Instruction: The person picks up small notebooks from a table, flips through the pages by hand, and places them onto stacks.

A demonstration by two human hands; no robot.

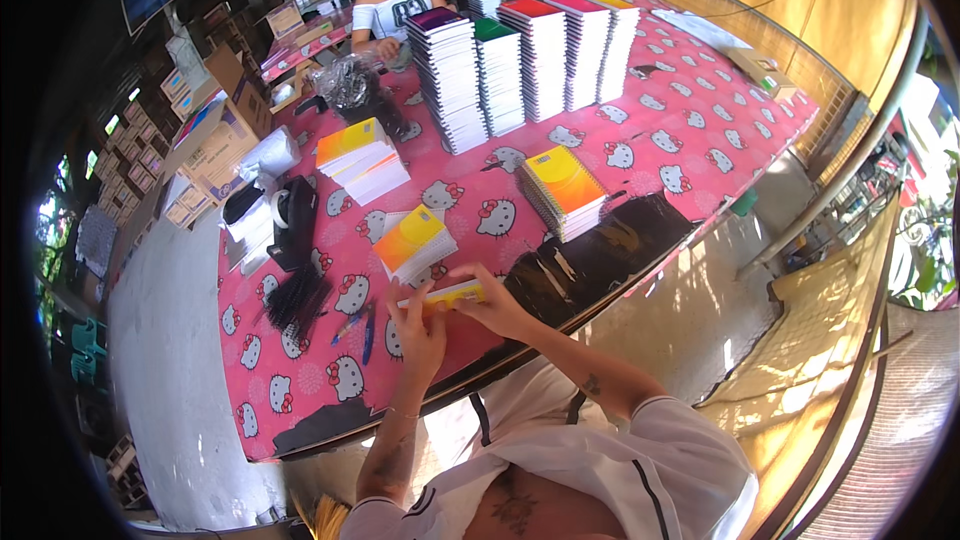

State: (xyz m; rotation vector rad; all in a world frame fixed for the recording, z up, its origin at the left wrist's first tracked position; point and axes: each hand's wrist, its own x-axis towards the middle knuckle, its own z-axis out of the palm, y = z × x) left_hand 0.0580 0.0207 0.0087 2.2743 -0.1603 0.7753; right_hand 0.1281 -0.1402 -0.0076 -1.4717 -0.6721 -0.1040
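Note:
Near the table's front edge, my left hand (422, 332) and my right hand (492, 308) grip a thin pad of pages with a yellow cover (456, 294) from its two ends. It is tilted edge-on, so most of its cover is hidden. Just beyond lies a small pile of yellow-orange covered page sets (412, 242), slightly fanned. Farther back sits a larger, uneven pile of the same kind (362, 162). To the right of my hands stands a short stack of spiral notebooks (565, 185) with a yellow-orange cover on top.
Tall stacks of spiral notebooks (447, 80) stand at the back. At left are black wire strands (298, 308), pens (369, 332), a black tape dispenser (293, 227) and a cardboard box (225, 145). Torn black patches (600, 250) mark the pink tablecloth. A person (398, 5) sits across.

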